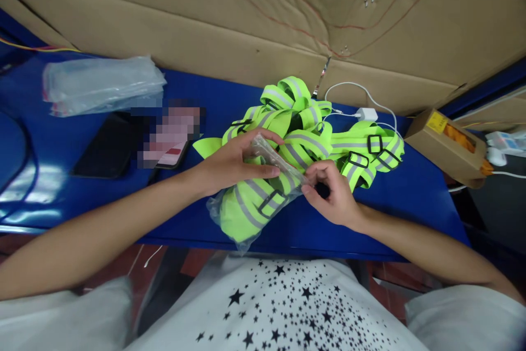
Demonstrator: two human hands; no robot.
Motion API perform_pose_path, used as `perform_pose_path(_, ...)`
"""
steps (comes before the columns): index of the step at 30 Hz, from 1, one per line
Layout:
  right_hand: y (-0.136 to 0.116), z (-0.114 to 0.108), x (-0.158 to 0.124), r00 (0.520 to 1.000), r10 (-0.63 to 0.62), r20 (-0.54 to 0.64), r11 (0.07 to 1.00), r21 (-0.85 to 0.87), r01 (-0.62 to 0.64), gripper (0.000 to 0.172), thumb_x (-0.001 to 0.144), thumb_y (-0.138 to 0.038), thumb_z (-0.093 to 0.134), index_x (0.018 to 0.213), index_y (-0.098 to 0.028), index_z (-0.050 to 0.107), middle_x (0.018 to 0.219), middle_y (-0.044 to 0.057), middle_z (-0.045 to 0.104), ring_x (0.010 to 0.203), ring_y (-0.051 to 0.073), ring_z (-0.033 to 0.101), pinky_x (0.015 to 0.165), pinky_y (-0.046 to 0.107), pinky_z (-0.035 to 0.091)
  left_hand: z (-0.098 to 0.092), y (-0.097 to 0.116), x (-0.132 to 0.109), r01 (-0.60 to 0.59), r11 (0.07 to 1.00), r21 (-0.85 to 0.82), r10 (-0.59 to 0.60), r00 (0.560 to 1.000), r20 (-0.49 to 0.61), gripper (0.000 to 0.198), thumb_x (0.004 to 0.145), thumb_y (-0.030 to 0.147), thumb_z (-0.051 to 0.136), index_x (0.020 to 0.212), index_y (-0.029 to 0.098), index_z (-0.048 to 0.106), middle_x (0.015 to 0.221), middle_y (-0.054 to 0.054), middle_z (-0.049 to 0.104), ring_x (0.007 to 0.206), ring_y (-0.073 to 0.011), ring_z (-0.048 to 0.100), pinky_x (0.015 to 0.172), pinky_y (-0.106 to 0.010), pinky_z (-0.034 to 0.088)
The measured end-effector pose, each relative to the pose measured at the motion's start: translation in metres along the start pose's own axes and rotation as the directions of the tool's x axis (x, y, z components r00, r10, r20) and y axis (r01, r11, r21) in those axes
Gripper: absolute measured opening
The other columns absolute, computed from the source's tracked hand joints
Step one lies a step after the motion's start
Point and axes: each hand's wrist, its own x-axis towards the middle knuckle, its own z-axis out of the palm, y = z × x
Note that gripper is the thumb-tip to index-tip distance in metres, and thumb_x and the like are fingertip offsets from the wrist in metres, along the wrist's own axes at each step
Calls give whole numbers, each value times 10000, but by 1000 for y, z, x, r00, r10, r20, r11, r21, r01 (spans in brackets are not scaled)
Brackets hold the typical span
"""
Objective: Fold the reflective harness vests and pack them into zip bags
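Observation:
A clear plastic bag [242, 244] lies near the front edge of the blue table. Inside it is a folded yellow-green reflective strap [242, 214] with grey stripes and a black buckle. My left hand [242, 159] grips the bag's upper left, thumb over the opening and fingers behind. At the right end of the bag's mouth, my right hand [331, 192] pinches the plastic edge between thumb and fingers. Directly behind the bag spreads a heap of loose reflective straps [287, 99], with several black buckles at its right end.
A stack of clear bags [102, 85] lies at the back left of the blue table [197, 88]. Nearer stand a black tablet-like object [102, 148] and a phone [172, 156]. A white charger [367, 114] with cable and a cardboard box [446, 143] are at right. Cardboard [197, 22] lines the back.

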Motion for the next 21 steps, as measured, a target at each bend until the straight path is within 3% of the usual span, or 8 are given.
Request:
perform_pose_path(2,-2,-2,4,999,-20,48,999,-49,23,142,922,-159,652,916,-219,524,685,-53,541,557,80,502,514,210,414,0,-1,-2,-47,997,53,47,999,-10,535,732,338,892,1186,232,630,968,4,696,901,-161,658,797,-258,514)
perform_pose_path(5,-5,-4,7,987,-136,87,987,-76,143,263,935,-122,596,727,-205,457,596,-66,420,512,65,386,489,212,323,1,-2,-3,-74,990,117,75,997,-1,487,771,369,865,1181,240,636,977,9,699,903,-150,647,808,-253,505)
perform_pose_path(10,-5,-6,8,969,-224,103,970,-70,231,304,931,-98,566,690,-205,413,587,-66,356,516,69,336,495,226,282,3,-2,-1,-67,992,108,64,998,28,444,791,385,841,1154,221,644,1004,1,697,938,-161,650,824,-262,509)
perform_pose_path(17,-2,-4,8,983,-110,147,994,14,109,150,880,-124,611,790,-206,524,630,-58,491,534,77,445,507,203,369,4,-5,-2,-106,982,157,85,987,137,428,818,370,813,1182,235,634,1113,-14,706,996,-184,667,906,-312,514)
perform_pose_path(21,-4,-3,7,981,-109,160,994,15,108,191,838,-91,596,751,-214,479,612,-69,450,503,72,397,475,201,339,6,-7,-4,-121,981,149,91,976,198,453,824,398,810,1202,234,619,1122,-27,710,1023,-203,665,928,-336,508)
